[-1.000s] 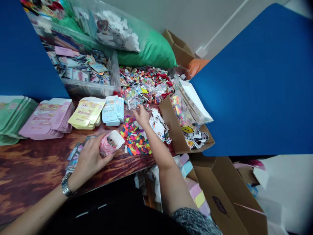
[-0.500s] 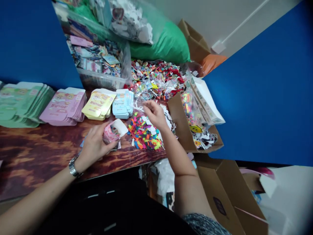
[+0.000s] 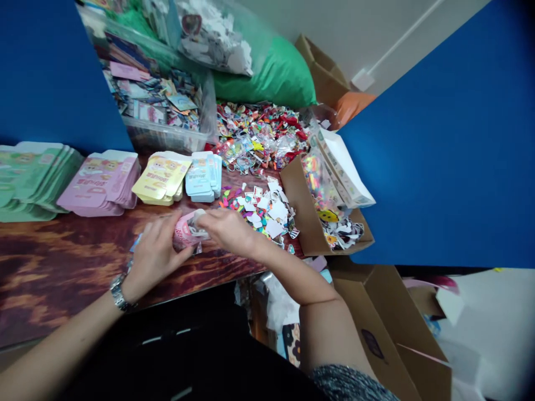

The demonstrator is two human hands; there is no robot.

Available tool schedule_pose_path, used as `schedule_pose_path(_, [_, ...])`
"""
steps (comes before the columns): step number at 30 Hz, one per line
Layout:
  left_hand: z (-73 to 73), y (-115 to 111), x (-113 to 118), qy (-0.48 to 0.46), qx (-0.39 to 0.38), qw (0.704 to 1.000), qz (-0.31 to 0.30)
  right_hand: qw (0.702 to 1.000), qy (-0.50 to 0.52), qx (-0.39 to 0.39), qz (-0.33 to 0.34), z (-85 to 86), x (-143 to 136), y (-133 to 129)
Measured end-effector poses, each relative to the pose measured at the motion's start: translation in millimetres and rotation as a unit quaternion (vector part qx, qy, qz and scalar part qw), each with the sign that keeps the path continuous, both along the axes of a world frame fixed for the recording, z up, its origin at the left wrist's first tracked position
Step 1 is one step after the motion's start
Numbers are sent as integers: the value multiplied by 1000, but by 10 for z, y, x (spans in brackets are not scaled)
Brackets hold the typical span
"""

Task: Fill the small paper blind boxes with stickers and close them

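Left hand (image 3: 154,249) wraps round pink box (image 3: 183,233), near front edge of desk (image 3: 50,267). Box leans, open top toward right hand (image 3: 229,231). Right fingers reach box top; tips hidden, cannot tell if apart or together. Green stack (image 3: 31,175), purple stack (image 3: 98,181), yellow stack (image 3: 159,178), blue stack (image 3: 200,178) sit along back edge. White bits (image 3: 276,210) lie beside brown box (image 3: 303,214), near right end.

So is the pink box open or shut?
The pink box is open: its mouth shows, and the right hand is at it.
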State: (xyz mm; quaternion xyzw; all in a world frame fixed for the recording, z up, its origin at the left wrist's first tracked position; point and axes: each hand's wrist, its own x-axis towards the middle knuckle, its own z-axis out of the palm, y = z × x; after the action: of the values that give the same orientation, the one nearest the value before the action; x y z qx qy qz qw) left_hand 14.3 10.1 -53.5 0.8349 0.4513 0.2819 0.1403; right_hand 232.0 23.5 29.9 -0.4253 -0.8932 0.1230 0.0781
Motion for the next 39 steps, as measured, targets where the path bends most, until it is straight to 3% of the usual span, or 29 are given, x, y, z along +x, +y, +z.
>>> schedule_pose_path(3, [-9, -1, 29, 9, 6, 1000, -8, 1000, -2, 16, 11, -63, -88, -47])
schedule_pose_path(9, [-40, 71, 4, -12, 9, 1000, -3, 990, 121, 10, -74, -193, -156, -133])
schedule_pose_path(14, [-64, 68, 35, -15, 9, 1000, -18, 987, 144, -64, 1, -208, -113, -106])
schedule_pose_path(15, [-63, 67, 39, -13, 0, 1000, -17, 983, 168, -77, 1, -206, -45, -61])
schedule_pose_path(17, [-53, 70, 37, -8, -23, 1000, -11, 971, 215, -85, -59, -231, 180, 97])
schedule_pose_path(19, [-41, 78, 26, -10, -36, 999, -6, 952, 216, -66, -207, -313, 498, 336])
schedule_pose_path(21, [-34, 82, 14, -17, -40, 999, -5, 915, 113, -57, -384, -444, 848, 617])
schedule_pose_path(24, [-35, 75, 10, -22, -42, 999, -7, 877, 48, -57, -474, -661, 1284, 997])
schedule_pose_path(27, [-36, 62, 14, -15, -25, 1000, -6, 862, 16, -52, -505, -815, 1521, 1253])
schedule_pose_path(31, [-39, 60, -1, -7, -13, 1000, -6, 860, -4, -37, -509, -893, 1666, 1426])
schedule_pose_path(39, [-104, 61, -10, -8, -40, 999, -14, 851, -28, -22, -523, -873, 2072, 1306])
